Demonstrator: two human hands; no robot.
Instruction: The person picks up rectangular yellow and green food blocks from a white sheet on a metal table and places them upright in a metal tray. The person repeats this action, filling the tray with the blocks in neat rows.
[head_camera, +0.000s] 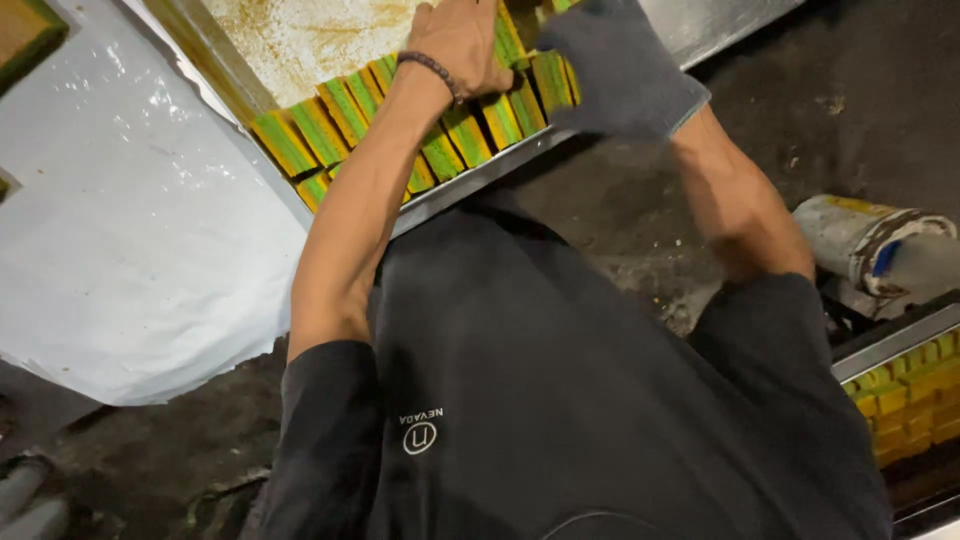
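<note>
A metal tray (470, 185) at the top holds rows of green and yellow layered slices (320, 130) standing on edge. My left hand (462, 42), bare with a dark bead bracelet at the wrist, presses down on the slices in the middle of the row; its fingertips are cut off by the frame's top edge. My right hand (620, 62), in a dark grey glove, lies against the right end of the same row and looks slightly blurred. The slices between the two hands are partly hidden. My black shirt fills the lower middle.
A white sheet (130, 230) covers the surface at the left. At the right lies a worn, taped container (865, 240) on its side, and below it a second tray (890, 350) with yellow and orange slices (915, 400). The ground (640, 200) is dark and dirty.
</note>
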